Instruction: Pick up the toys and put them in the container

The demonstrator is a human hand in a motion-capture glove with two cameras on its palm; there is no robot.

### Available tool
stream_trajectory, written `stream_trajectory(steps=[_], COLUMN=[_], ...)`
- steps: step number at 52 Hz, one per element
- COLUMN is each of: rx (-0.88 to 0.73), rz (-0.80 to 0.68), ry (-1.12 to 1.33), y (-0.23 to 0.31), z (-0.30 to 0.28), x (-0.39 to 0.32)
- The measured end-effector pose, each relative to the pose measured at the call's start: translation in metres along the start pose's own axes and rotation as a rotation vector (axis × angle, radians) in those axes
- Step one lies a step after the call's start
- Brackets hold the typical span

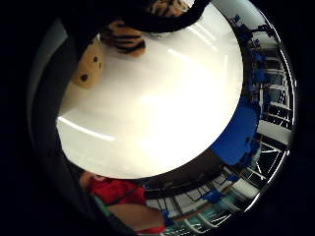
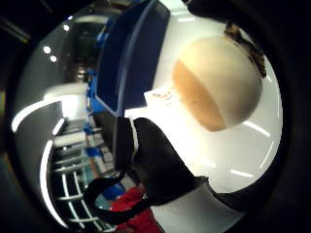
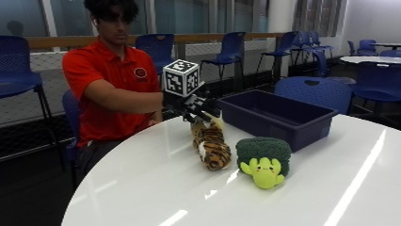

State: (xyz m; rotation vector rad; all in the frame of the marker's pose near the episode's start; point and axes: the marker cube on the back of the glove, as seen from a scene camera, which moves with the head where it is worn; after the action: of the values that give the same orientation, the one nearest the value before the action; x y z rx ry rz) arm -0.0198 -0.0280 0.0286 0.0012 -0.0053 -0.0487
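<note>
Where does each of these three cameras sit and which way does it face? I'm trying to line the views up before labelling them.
Outside view: across the white table, facing the seated person; shows the gloved right hand gripping the tiger toy, beside the broccoli toy and blue container.
Little finger side palm view: on the palm, looking over the table; black glove edges show.
Thumb side palm view: on the palm, looking at the toy's pale part; a gloved finger shows.
Shared: all three show the tiger toy; thumb and outside views share the container.

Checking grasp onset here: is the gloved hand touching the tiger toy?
Touching. In the outside view the hand sits on the tiger's upper end, fingers curled over it with no gap; the thumb-side palm view shows the toy filling the palm.
</note>
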Motion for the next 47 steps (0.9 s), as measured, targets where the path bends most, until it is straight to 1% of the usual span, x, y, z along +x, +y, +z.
stream_trajectory(steps=[12, 24, 32, 41, 47], rx=[-0.035, -0.097, -0.158, -0.136, -0.073], rz=[-0.011, 0.045, 0.076, 0.083, 0.085], ry=[0.034, 0.109, 0.184, 0.26, 0.248], y=[-0.024, -0.045, -0.048, -0.05, -0.052], z=[0.021, 0.046, 0.056, 0.056, 0.054], x=[-0.015, -0.016, -0.012, -0.018, -0.019])
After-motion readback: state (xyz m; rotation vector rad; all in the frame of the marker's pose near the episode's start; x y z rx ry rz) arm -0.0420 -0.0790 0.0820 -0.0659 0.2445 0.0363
